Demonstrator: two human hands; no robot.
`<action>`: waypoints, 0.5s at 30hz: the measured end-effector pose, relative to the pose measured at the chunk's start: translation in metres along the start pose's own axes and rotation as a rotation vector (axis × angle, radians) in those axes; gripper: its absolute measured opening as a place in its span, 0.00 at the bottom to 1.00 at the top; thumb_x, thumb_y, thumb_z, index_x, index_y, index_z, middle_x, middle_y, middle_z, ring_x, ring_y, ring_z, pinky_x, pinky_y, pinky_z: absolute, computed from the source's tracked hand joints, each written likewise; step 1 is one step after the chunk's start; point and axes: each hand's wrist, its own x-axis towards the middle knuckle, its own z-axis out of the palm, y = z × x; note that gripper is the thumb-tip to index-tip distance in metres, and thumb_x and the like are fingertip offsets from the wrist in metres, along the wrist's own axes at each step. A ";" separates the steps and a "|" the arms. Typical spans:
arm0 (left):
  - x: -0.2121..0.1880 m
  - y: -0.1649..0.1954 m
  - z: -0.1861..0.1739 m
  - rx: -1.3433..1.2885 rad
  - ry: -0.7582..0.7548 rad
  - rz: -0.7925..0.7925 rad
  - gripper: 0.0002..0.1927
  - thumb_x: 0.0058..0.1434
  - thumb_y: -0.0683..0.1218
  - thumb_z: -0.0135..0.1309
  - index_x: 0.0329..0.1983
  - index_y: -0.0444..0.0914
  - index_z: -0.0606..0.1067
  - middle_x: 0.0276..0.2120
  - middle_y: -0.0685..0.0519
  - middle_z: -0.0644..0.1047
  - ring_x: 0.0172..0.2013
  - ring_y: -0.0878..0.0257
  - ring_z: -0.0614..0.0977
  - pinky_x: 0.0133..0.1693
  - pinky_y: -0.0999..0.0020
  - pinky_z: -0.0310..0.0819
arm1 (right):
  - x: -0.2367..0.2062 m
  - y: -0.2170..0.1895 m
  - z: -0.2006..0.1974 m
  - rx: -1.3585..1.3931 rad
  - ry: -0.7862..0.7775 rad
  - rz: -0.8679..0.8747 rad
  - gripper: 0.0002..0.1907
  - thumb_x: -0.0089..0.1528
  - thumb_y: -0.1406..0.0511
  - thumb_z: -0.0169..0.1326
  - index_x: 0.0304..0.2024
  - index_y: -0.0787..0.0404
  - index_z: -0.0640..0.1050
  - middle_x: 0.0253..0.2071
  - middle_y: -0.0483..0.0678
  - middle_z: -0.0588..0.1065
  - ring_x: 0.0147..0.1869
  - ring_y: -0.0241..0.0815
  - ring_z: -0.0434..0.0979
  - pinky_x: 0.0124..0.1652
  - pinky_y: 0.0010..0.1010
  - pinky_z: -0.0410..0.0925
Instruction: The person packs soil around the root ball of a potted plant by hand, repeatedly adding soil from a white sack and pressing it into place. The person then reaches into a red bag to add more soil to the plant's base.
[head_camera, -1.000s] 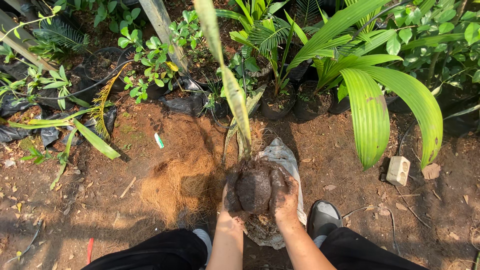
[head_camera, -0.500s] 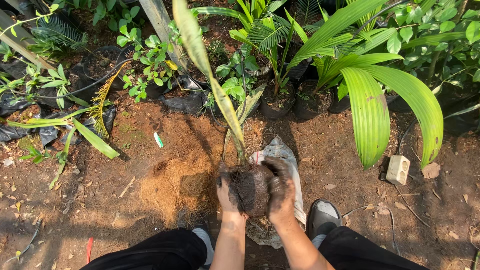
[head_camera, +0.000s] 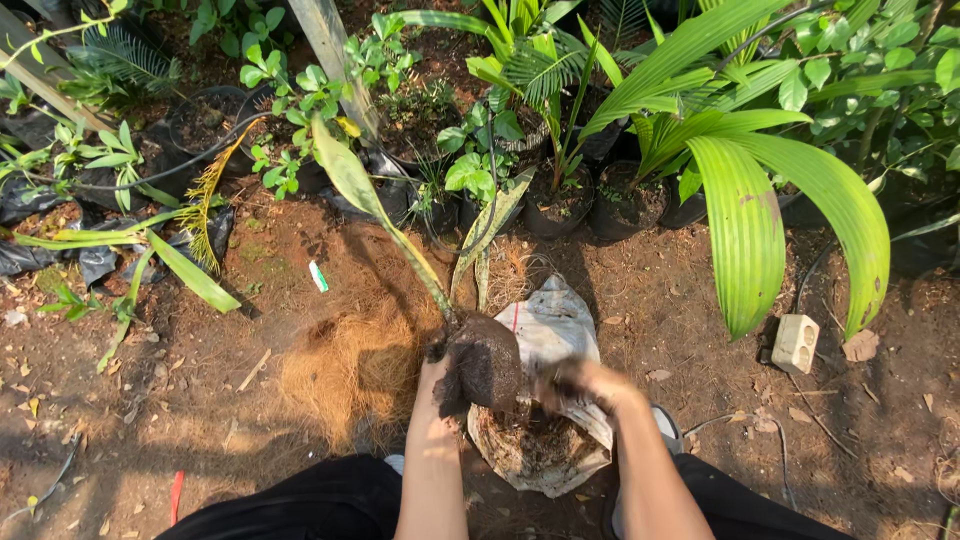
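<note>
Head view looks down on bare brown ground (head_camera: 700, 330) backed by a row of potted green plants (head_camera: 560, 190), with one big palm frond (head_camera: 745, 225) arching right of the white sack (head_camera: 545, 400) that sits open between the person's knees. Left of the sack lies a heap of tan coconut fibre (head_camera: 350, 360); further right of it, a small pale block (head_camera: 796, 342). Above the sack's mouth the seedling's dark root ball (head_camera: 485, 372) is held up, its long leaves leaning away to the upper left. A second ago both hands cupped that root ball; now only the left hand (head_camera: 437, 385) carries it, its grip wrapped round the ball's left side, while the right hand (head_camera: 580, 385) has come off and hovers blurred just right of it (whether its fingers are spread or curled I cannot tell).
</note>
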 end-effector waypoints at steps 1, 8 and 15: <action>0.002 0.002 -0.004 0.036 -0.052 0.051 0.22 0.59 0.45 0.62 0.54 0.31 0.73 0.42 0.43 0.81 0.38 0.54 0.85 0.39 0.59 0.85 | 0.006 0.005 0.006 -0.184 -0.279 0.060 0.19 0.58 0.56 0.57 0.48 0.55 0.84 0.51 0.62 0.83 0.54 0.59 0.81 0.57 0.55 0.71; 0.006 0.005 -0.002 0.083 -0.112 0.132 0.20 0.60 0.42 0.62 0.54 0.31 0.74 0.43 0.44 0.80 0.38 0.55 0.85 0.36 0.60 0.84 | 0.025 0.031 0.052 -0.355 0.191 -0.044 0.39 0.63 0.73 0.42 0.78 0.50 0.58 0.48 0.63 0.83 0.43 0.64 0.80 0.44 0.50 0.71; 0.011 0.007 0.008 0.189 -0.230 0.277 0.14 0.64 0.38 0.59 0.51 0.28 0.78 0.43 0.45 0.83 0.38 0.57 0.86 0.39 0.63 0.85 | 0.014 -0.018 0.012 -0.732 0.578 -0.721 0.27 0.63 0.70 0.48 0.66 0.60 0.69 0.64 0.63 0.71 0.67 0.60 0.70 0.61 0.43 0.64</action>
